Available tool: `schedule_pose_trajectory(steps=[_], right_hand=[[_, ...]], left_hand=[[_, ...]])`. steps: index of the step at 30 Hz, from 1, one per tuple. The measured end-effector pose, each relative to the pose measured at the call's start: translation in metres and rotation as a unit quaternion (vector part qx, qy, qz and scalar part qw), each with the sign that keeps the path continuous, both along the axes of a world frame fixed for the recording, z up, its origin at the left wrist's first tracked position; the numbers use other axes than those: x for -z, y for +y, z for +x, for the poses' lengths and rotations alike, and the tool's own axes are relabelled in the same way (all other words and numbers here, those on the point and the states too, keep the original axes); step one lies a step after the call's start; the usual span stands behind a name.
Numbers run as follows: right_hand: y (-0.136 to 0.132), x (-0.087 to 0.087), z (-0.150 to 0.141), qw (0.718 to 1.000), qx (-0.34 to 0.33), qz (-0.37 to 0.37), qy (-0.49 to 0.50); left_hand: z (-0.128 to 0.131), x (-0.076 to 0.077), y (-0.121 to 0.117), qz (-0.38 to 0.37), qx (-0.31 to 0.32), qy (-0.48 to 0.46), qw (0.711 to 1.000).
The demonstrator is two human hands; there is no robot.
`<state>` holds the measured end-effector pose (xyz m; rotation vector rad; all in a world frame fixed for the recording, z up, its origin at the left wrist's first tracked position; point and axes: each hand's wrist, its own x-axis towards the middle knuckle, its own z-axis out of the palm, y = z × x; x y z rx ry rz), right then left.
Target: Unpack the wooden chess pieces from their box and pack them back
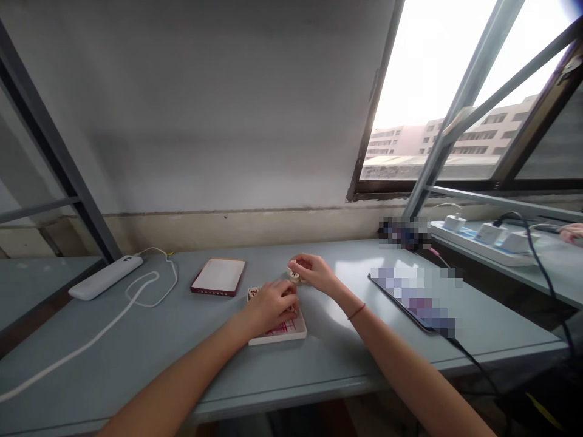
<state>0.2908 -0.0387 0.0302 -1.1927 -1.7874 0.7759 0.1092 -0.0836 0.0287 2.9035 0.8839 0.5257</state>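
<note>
Your desk [328, 355] looks mid-work: xiangqi pieces [294, 277] in box [279, 339] and out; left hand [274, 301], right hand [313, 271] curled, holds unclear.

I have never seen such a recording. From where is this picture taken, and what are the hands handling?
There is no machine here: these are a person's two bare hands, seen by a camera worn on the head. On the desk, the left hand is over a shallow white box holding round Chinese chess pieces. The right hand is at similar pieces just behind the box; whether either hand grips one is hidden. A dark-red lid lies to the left.
</note>
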Motion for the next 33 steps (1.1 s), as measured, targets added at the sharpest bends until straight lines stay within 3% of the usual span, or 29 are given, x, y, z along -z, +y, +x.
schedule_pose_trajectory(steps=[5, 8, 15, 25, 33], right_hand=[[-0.010, -0.007, -0.001, 0.997, -0.009, 0.042, -0.072], [-0.018, -0.015, 0.000, 0.989, -0.059, 0.071, -0.119], [-0.030, -0.016, -0.005, 0.934, -0.191, 0.130, -0.271], [-0.035, -0.006, -0.014, 0.891, -0.144, 0.161, -0.399], [-0.033, -0.010, -0.012, 0.916, -0.138, 0.143, -0.348]], left_hand=[[-0.009, 0.003, 0.004, 0.042, -0.036, 0.020, 0.998], [-0.019, 0.001, 0.007, 0.028, -0.056, 0.025, 0.998], [-0.037, -0.002, 0.016, -0.028, -0.085, 0.014, 0.996], [-0.038, 0.000, 0.017, -0.066, -0.092, 0.017, 0.993], [-0.041, 0.000, 0.020, -0.106, -0.081, 0.025, 0.991]])
